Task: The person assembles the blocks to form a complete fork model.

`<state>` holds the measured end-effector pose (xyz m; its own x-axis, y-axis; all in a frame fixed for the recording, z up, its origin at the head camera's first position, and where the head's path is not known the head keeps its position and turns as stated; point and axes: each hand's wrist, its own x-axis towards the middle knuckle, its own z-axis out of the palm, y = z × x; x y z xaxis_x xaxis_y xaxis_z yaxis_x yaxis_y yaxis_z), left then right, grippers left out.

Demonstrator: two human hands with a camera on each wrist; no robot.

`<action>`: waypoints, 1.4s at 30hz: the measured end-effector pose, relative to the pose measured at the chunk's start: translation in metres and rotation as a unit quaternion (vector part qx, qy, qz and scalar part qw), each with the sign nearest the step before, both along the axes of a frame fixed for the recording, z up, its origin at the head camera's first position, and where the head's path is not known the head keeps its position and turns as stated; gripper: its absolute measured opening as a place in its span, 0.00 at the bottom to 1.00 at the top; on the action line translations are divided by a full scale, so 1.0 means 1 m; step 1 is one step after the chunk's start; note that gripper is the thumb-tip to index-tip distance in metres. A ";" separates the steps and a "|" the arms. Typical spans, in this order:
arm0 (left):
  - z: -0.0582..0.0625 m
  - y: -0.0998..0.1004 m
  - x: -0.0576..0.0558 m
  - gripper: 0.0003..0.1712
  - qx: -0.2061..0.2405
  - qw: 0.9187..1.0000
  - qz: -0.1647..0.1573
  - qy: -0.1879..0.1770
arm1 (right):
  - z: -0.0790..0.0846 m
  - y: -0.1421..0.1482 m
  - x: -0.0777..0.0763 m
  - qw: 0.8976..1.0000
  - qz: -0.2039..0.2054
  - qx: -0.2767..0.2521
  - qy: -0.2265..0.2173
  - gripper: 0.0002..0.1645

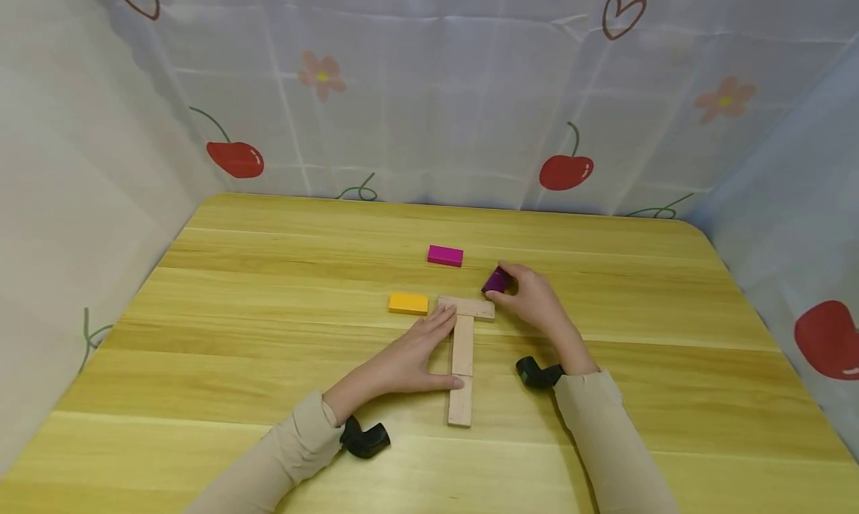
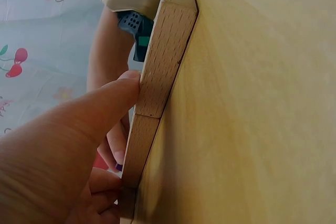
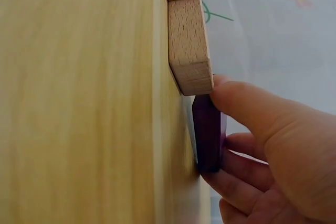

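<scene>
Three plain wooden blocks lie on the table in a T shape: a top block across, then a middle block and a lower block end to end below it. Fairly straight fingers of my left hand touch the top block, while its thumb rests by the joint of the two stem blocks. Just beyond the top block's right end, my right hand pinches a purple block between thumb and fingers. That block is tilted in the head view.
A yellow block lies left of the top block, and a magenta block lies farther back. Dark wrist-worn devices sit at the left wrist and right wrist. A printed curtain stands behind the table.
</scene>
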<state>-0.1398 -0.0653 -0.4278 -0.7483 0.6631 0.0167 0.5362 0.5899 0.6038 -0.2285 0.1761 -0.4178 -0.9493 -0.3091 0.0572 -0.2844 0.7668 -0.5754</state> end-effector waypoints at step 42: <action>-0.002 0.001 -0.001 0.57 0.004 1.000 0.001 0.002 | -0.011 0.009 -0.007 0.990 0.067 -0.121 -0.022 0.24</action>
